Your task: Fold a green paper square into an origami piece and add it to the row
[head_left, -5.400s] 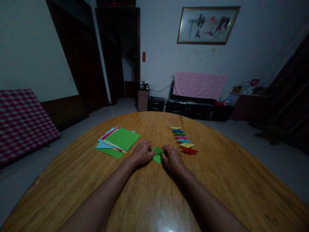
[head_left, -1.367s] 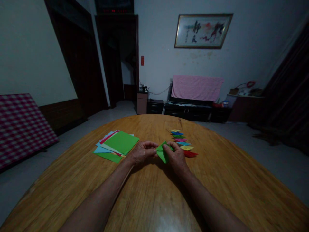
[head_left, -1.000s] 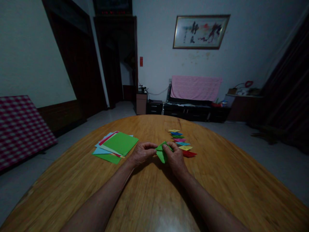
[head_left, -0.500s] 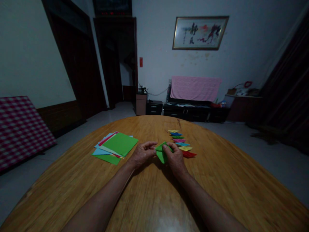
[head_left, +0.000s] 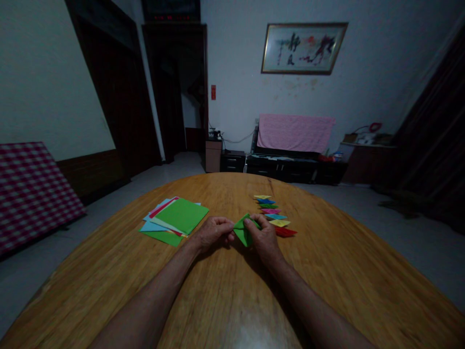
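Note:
A partly folded piece of green origami paper (head_left: 242, 233) is held just above the table between my hands. My right hand (head_left: 264, 238) grips it, thumb on the near face and fingers behind. At its left corner my left hand (head_left: 215, 231) is closed, thumb and index finger pinching the edge. To the right of the paper runs a column of small folded paper boats in several colours, with a red paper boat (head_left: 285, 232) nearest, partly behind my right hand. Left of my left hand lies a loose stack of coloured paper sheets (head_left: 183, 215), green on top.
The round wooden table (head_left: 232, 310) fills the foreground. Beyond it stand a low black cabinet (head_left: 279, 167) and a pink cloth (head_left: 296, 132) draped over something. A checked panel (head_left: 34, 194) leans at the left.
My left hand's fingers have curled in, and its thumb and index finger have closed on the green paper's left corner. My right hand keeps its hold.

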`<action>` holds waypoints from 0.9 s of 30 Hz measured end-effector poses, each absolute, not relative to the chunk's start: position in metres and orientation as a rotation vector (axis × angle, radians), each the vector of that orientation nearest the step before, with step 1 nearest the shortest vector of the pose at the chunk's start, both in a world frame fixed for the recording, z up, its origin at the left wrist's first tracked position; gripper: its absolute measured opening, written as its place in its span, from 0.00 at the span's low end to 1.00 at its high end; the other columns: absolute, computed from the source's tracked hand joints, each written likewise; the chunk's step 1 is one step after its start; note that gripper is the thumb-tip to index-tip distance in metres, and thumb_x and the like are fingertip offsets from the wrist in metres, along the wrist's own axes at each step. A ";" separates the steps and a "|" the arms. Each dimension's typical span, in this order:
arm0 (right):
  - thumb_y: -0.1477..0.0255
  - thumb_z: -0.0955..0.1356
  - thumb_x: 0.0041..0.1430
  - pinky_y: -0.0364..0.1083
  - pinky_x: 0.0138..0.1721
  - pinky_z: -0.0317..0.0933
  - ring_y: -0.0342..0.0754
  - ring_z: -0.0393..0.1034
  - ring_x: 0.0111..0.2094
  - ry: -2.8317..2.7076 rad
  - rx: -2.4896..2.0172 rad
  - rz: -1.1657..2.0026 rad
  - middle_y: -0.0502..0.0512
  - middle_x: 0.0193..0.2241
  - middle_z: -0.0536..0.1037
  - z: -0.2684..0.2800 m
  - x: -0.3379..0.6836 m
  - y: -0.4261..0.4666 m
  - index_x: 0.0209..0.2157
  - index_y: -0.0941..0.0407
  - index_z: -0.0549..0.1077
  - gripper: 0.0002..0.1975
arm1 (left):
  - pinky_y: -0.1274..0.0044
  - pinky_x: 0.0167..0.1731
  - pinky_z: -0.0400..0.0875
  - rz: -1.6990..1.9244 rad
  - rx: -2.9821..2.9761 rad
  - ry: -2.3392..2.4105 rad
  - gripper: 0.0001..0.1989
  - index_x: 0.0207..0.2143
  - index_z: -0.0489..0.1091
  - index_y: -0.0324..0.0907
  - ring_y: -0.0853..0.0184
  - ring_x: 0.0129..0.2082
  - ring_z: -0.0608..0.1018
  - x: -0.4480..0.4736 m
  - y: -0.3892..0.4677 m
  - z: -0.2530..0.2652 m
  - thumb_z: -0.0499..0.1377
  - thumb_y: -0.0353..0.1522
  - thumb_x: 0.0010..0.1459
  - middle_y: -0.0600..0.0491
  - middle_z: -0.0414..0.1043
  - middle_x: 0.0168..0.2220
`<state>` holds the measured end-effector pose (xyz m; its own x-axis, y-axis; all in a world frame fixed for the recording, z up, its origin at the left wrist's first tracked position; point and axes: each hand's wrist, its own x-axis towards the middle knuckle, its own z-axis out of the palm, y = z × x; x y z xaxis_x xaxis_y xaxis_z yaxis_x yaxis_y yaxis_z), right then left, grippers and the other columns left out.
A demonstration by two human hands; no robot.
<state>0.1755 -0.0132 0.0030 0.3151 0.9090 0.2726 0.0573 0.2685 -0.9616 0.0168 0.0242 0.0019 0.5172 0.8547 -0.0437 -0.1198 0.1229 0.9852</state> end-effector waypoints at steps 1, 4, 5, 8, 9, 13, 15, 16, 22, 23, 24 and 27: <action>0.61 0.70 0.46 0.41 0.24 0.60 0.43 0.62 0.24 -1.107 -1.155 0.753 0.48 0.22 0.68 0.003 0.176 -0.013 0.28 0.56 0.69 0.13 | 0.79 0.21 0.65 0.805 1.248 0.749 0.13 0.27 0.70 0.36 0.73 0.19 0.70 0.017 0.023 0.002 0.64 0.39 0.47 0.53 0.69 0.21; 0.61 0.71 0.46 0.41 0.24 0.59 0.43 0.61 0.24 -1.133 -1.168 0.742 0.48 0.22 0.68 0.002 0.176 -0.013 0.28 0.57 0.70 0.14 | 0.80 0.20 0.63 0.800 1.273 0.781 0.11 0.26 0.70 0.37 0.73 0.18 0.69 0.016 0.020 0.005 0.63 0.38 0.46 0.53 0.69 0.21; 0.61 0.71 0.45 0.41 0.24 0.59 0.43 0.62 0.24 -1.136 -1.170 0.746 0.48 0.22 0.68 0.002 0.176 -0.013 0.28 0.57 0.70 0.14 | 0.81 0.20 0.62 0.805 1.283 0.803 0.11 0.26 0.70 0.38 0.74 0.18 0.69 0.015 0.018 0.006 0.63 0.37 0.46 0.54 0.69 0.21; 0.60 0.71 0.45 0.41 0.24 0.59 0.43 0.62 0.23 -1.131 -1.170 0.764 0.48 0.22 0.69 0.002 0.176 -0.013 0.29 0.56 0.70 0.15 | 0.82 0.20 0.60 0.816 1.300 0.882 0.10 0.26 0.71 0.39 0.74 0.19 0.69 0.014 0.016 0.011 0.63 0.38 0.46 0.54 0.69 0.22; 0.60 0.71 0.45 0.41 0.24 0.59 0.43 0.63 0.23 -1.134 -1.167 0.771 0.48 0.22 0.69 0.002 0.176 -0.013 0.29 0.56 0.70 0.15 | 0.82 0.21 0.60 0.817 1.312 0.899 0.11 0.26 0.71 0.39 0.74 0.20 0.69 0.014 0.015 0.013 0.63 0.38 0.46 0.54 0.69 0.22; 0.60 0.71 0.46 0.41 0.24 0.59 0.43 0.62 0.22 -1.154 -1.149 0.810 0.47 0.21 0.69 0.001 0.176 -0.013 0.28 0.56 0.69 0.15 | 0.81 0.21 0.59 0.810 1.389 0.922 0.13 0.26 0.72 0.38 0.74 0.20 0.68 0.015 0.015 0.018 0.65 0.39 0.44 0.55 0.67 0.21; 0.60 0.71 0.47 0.41 0.24 0.59 0.43 0.63 0.23 -1.164 -1.145 0.809 0.47 0.22 0.69 -0.001 0.176 -0.011 0.28 0.56 0.68 0.15 | 0.81 0.20 0.57 0.825 1.397 0.918 0.13 0.25 0.71 0.38 0.74 0.19 0.66 0.016 0.014 0.018 0.64 0.40 0.45 0.55 0.66 0.20; 0.60 0.71 0.47 0.42 0.25 0.60 0.43 0.64 0.24 -1.169 -1.141 0.795 0.47 0.23 0.70 -0.003 0.177 -0.010 0.29 0.56 0.68 0.14 | 0.81 0.19 0.56 0.845 1.388 0.912 0.13 0.25 0.71 0.38 0.75 0.18 0.66 0.016 0.014 0.018 0.64 0.40 0.46 0.56 0.66 0.20; 0.63 0.70 0.50 0.45 0.34 0.65 0.47 0.70 0.33 -1.221 -1.054 0.695 0.53 0.33 0.74 -0.010 0.179 -0.004 0.37 0.55 0.69 0.15 | 0.82 0.18 0.54 0.928 1.462 0.908 0.12 0.23 0.71 0.37 0.75 0.18 0.65 0.017 0.015 0.018 0.63 0.38 0.45 0.55 0.66 0.19; 0.63 0.70 0.50 0.45 0.34 0.65 0.47 0.70 0.34 -1.235 -1.049 0.684 0.53 0.34 0.75 -0.010 0.180 -0.004 0.38 0.55 0.69 0.15 | 0.82 0.18 0.54 0.932 1.490 0.911 0.12 0.23 0.72 0.37 0.74 0.18 0.66 0.017 0.016 0.018 0.64 0.38 0.45 0.54 0.67 0.19; 0.64 0.70 0.50 0.45 0.35 0.65 0.47 0.70 0.34 -1.246 -1.049 0.670 0.54 0.34 0.75 -0.011 0.180 -0.005 0.39 0.55 0.69 0.15 | 0.82 0.18 0.54 0.938 1.507 0.916 0.12 0.23 0.72 0.37 0.74 0.18 0.66 0.018 0.018 0.017 0.64 0.38 0.45 0.54 0.68 0.19; 0.64 0.69 0.51 0.46 0.34 0.66 0.48 0.71 0.33 -1.268 -1.077 0.622 0.55 0.34 0.76 -0.011 0.180 -0.005 0.38 0.55 0.70 0.14 | 0.81 0.18 0.54 0.957 1.507 0.933 0.10 0.22 0.72 0.38 0.74 0.17 0.65 0.018 0.021 0.015 0.63 0.37 0.45 0.54 0.67 0.17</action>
